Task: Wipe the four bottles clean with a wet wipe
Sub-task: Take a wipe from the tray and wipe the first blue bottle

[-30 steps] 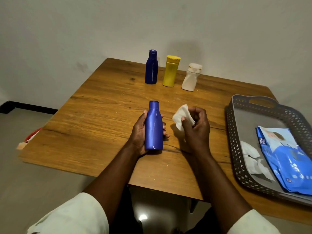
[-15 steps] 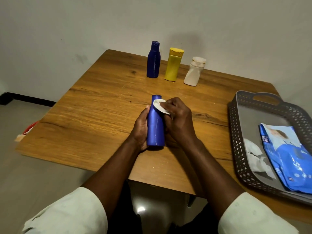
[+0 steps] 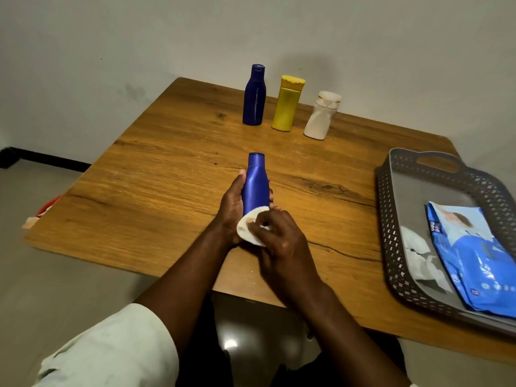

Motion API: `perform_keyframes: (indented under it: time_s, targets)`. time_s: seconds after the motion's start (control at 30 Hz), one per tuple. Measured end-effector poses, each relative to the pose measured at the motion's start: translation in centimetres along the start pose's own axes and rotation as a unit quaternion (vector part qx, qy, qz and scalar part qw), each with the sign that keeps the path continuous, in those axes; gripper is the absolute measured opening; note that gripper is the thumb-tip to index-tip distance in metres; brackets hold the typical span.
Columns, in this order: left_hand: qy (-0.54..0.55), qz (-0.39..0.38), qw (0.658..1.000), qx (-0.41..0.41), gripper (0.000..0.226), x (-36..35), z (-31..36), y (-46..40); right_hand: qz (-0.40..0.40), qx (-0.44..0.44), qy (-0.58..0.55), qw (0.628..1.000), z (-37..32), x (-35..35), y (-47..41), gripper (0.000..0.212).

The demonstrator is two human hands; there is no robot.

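Near table (image 3: 156,174) front edge, gripped bottle (image 3: 254,185)

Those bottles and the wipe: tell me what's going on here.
A person is cleaning bottles at a wooden table. The left hand grips a blue bottle, while the right hand pinches a white wet wipe against its lower end. Another blue bottle, a yellow bottle and a white bottle stand at the far edge. A grey tray holds the wipes pack.

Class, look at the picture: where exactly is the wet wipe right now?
In the head view, the wet wipe is near the table's front edge, pinched by the right hand against the base of the blue bottle the left hand holds.
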State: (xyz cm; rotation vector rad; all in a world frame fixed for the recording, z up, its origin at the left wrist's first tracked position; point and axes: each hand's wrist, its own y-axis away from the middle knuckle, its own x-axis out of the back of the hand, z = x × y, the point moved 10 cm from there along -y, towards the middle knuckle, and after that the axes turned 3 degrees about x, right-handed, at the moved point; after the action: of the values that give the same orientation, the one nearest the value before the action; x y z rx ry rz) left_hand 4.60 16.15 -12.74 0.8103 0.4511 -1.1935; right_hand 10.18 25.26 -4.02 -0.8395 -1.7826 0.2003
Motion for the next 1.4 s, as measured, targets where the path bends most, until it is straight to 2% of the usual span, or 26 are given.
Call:
perform_keyframes:
  time_s: [0.2, 0.3, 0.4, 0.5, 0.63, 0.77, 0.9, 1.1, 1.17, 1.27, 1.4]
  targets:
    - [-0.026, -0.007, 0.999, -0.017, 0.055, -0.4, 0.1, 0.0, 0.018, 0.006, -0.021, 1.0, 0.4, 0.3, 1.7, 0.039]
    - [-0.014, 0.0, 1.0, -0.018, 0.054, -0.4, 0.3, 0.1, 0.054, -0.041, -0.104, 0.992, 1.3, 1.3, 1.3, 0.033]
    - [-0.024, 0.016, 1.0, -0.012, 0.054, -0.1, 0.3, 0.2, 0.109, -0.103, -0.2, 0.968, 2.9, 3.0, 0.1, 0.025]
    - [-0.036, 0.018, 0.999, -0.008, 0.051, -0.3, 0.2, 0.5, 0.142, -0.115, -0.182, 0.966, 4.1, 4.8, -2.1, 0.019]
    - [-0.048, 0.003, 0.998, -0.029, 0.045, -0.8, 0.6, 0.9, 0.16, -0.11, -0.103, 0.975, 5.3, 5.9, -5.8, 0.025]
    - [-0.071, 0.013, 0.997, -0.031, 0.046, -0.8, 0.5, 1.0, 0.127, -0.131, -0.084, 0.98, 6.0, 4.7, -8.5, 0.022]
    - [-0.068, 0.008, 0.997, -0.045, 0.051, -1.1, 0.6, 1.0, 0.106, -0.114, -0.082, 0.984, 5.8, 3.0, -9.0, 0.02]
    - [-0.038, -0.003, 0.999, -0.035, 0.054, -1.3, 0.4, 0.9, 0.064, -0.179, -0.134, 0.973, 6.3, 1.2, -7.4, 0.017]
    - [-0.033, -0.007, 0.999, -0.033, 0.059, -1.2, 0.3, 0.7, 0.04, -0.153, -0.112, 0.981, 4.9, 1.1, -6.9, 0.018]
    - [-0.042, 0.008, 0.998, -0.037, 0.064, -0.5, 0.5, 0.6, 0.008, -0.062, 0.0, 0.998, 1.7, 1.0, -5.9, 0.023]
    - [-0.054, 0.006, 0.998, -0.023, 0.049, -0.2, 0.8, 0.6, -0.046, -0.041, 0.067, 0.996, 0.0, -0.1, -4.3, 0.038]
